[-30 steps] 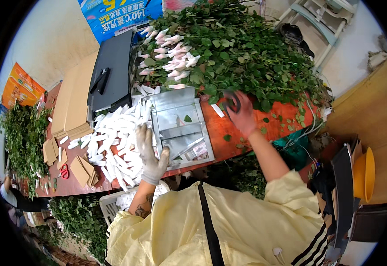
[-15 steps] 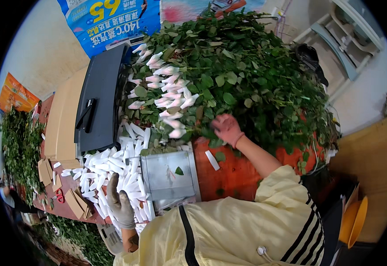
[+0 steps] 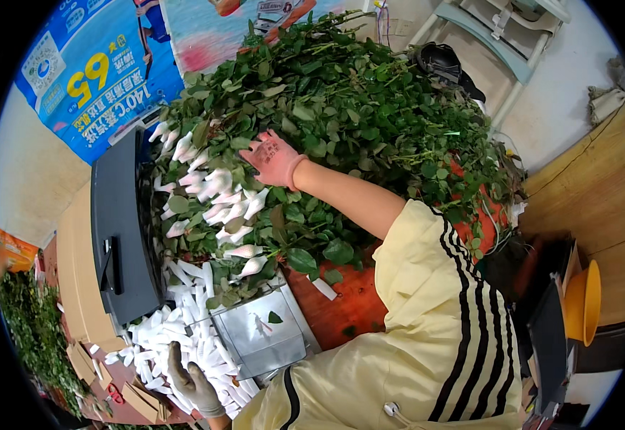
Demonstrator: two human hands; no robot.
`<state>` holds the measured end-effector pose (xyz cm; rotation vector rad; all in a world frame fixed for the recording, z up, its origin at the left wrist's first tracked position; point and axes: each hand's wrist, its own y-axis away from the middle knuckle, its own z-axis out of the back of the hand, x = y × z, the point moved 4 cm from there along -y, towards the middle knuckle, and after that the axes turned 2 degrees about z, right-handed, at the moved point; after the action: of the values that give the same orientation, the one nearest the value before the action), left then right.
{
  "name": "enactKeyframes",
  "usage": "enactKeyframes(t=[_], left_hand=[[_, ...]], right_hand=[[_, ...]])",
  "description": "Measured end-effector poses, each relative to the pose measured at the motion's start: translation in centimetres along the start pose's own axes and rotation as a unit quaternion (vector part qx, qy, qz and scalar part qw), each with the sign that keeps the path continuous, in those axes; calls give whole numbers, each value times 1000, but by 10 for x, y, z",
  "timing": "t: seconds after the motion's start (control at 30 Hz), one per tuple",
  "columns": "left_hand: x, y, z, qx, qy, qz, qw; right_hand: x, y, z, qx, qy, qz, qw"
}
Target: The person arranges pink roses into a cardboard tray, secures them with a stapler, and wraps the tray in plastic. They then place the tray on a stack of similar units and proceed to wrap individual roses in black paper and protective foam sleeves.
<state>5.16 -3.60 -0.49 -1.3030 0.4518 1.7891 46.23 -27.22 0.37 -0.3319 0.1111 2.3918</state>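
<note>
A pink-gloved right hand [image 3: 273, 158] spreads open, gripping nothing, on the leafy stem pile [image 3: 341, 122] heaped across the counter [image 3: 348, 308], while the grey-gloved left hand [image 3: 191, 383] rests flat on white paper sleeves [image 3: 162, 337], within reach.

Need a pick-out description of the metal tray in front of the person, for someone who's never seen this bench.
Start at the big heap of leafy flower stems covering the orange table. At its near edge, below the white-sleeved buds, lies a shiny grey metal tray. It is the only bare, reflective surface there, with loose white paper sleeves on its left and a single green leaf on it.
</note>
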Motion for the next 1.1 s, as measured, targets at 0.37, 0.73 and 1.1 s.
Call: enactKeyframes(t=[0.37, 0.73, 1.1], left_hand=[[25, -1, 17, -34, 3, 1, 999], [2, -7, 4, -6, -8, -10, 1000], [40, -1, 94, -13, -91, -11, 996]], right_hand=[[-193, 79, 173, -477, -55, -344, 807], [2, -3, -27, -103, 24, 85, 991], [55, 16, 86, 242, 92, -110, 960]])
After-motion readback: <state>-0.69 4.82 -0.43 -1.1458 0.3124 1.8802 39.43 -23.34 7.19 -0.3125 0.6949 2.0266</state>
